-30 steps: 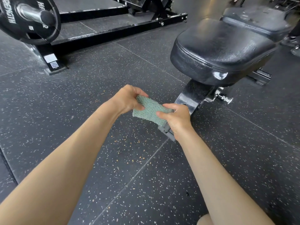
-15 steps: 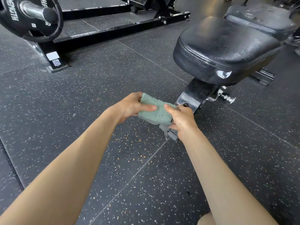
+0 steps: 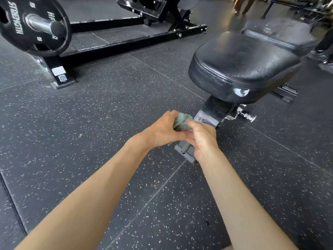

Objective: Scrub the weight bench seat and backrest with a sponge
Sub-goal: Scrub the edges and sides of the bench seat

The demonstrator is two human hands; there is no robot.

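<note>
My left hand [image 3: 162, 131] and my right hand [image 3: 202, 139] both grip the green sponge [image 3: 181, 120], squeezed between them. The black seat [image 3: 243, 64] lies beyond my right hand.

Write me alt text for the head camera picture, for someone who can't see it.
A left hand and a right hand grip a bunched green sponge between them above the speckled black floor. Ahead on the right is the black bench seat, with the backrest beyond it; a weight plate on a bar is at upper left.

Both hands [image 3: 183, 134] squeezing green sponge [image 3: 181, 120], black bench seat [image 3: 245, 65] beyond
</note>
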